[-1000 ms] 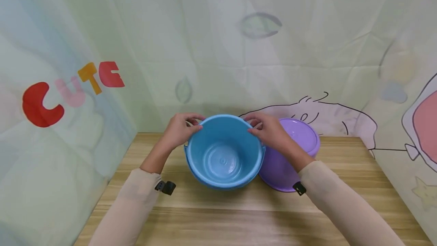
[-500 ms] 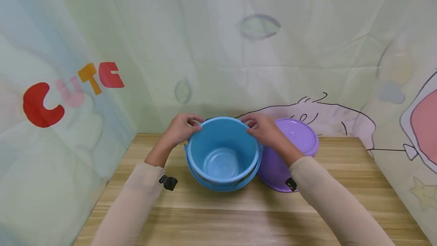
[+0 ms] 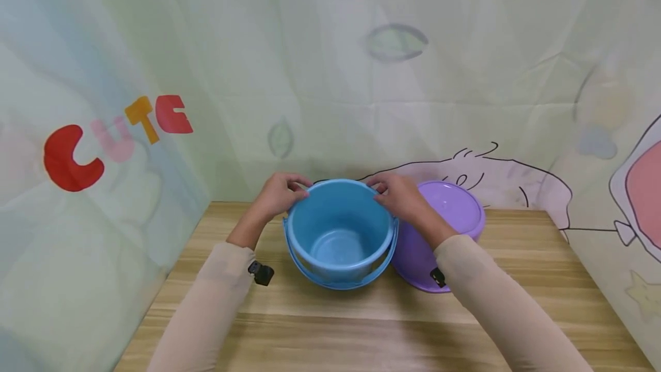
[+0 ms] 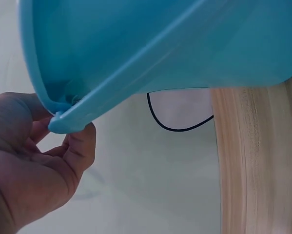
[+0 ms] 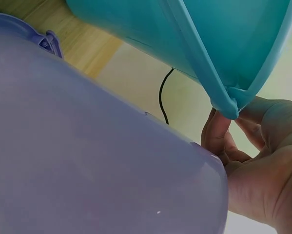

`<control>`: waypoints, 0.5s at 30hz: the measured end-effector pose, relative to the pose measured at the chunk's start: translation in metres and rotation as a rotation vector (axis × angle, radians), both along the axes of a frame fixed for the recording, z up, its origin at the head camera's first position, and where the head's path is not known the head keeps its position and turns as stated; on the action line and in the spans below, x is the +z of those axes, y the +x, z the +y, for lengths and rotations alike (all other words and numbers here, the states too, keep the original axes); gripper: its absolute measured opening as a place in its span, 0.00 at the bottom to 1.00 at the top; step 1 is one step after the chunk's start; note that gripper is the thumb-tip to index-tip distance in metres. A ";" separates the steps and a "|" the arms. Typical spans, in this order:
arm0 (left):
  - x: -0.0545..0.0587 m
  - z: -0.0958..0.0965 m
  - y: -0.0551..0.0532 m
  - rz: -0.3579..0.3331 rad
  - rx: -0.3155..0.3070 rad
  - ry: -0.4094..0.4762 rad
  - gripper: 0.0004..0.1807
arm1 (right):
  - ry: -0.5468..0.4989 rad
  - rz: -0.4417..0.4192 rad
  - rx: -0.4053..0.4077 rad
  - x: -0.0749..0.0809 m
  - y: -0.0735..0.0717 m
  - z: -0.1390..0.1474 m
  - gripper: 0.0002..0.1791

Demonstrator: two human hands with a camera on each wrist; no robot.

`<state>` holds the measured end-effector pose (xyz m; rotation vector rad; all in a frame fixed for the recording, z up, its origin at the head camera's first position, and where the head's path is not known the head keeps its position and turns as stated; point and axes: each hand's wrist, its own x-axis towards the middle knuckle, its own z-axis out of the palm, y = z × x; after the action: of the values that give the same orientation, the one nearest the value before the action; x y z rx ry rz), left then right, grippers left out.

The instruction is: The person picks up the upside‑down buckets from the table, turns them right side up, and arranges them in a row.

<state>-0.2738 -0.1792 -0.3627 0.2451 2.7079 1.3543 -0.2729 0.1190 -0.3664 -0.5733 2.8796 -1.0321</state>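
A light-blue plastic bucket [image 3: 338, 245] stands mouth up on the table, its inside visible. Its blue handle [image 3: 341, 287] hangs down across the front. My left hand [image 3: 277, 193] grips the rim at the back left; in the left wrist view its thumb and fingers pinch the edge by the handle's joint. At the back right, my right hand [image 3: 400, 195] pinches the rim, close to the other joint in the right wrist view. Just right of the blue bucket a purple bucket [image 3: 454, 205] stands upside down, base up. My right forearm partly covers it.
The wooden table [image 3: 330, 337] extends in front of both buckets. A printed cloth [image 3: 330, 73] hangs behind and along both sides, close to the table's back edge. A small black device [image 3: 260, 273] sits at the left wrist.
The blue bucket's mouth has tipped back from me a little, so more of its front wall shows and a gap has opened between rim and handle. Both hands keep their grip.
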 end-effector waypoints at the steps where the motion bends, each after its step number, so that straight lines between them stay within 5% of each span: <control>1: -0.001 0.000 0.000 0.002 0.004 -0.005 0.14 | 0.002 0.004 0.000 0.000 0.000 0.000 0.20; 15: -0.011 0.000 -0.003 0.081 0.044 -0.089 0.14 | 0.034 0.051 -0.029 -0.001 0.000 -0.008 0.17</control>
<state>-0.2773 -0.1797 -0.3738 0.2392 2.8476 1.2575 -0.2729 0.1113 -0.3671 -0.5659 2.9514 -0.9848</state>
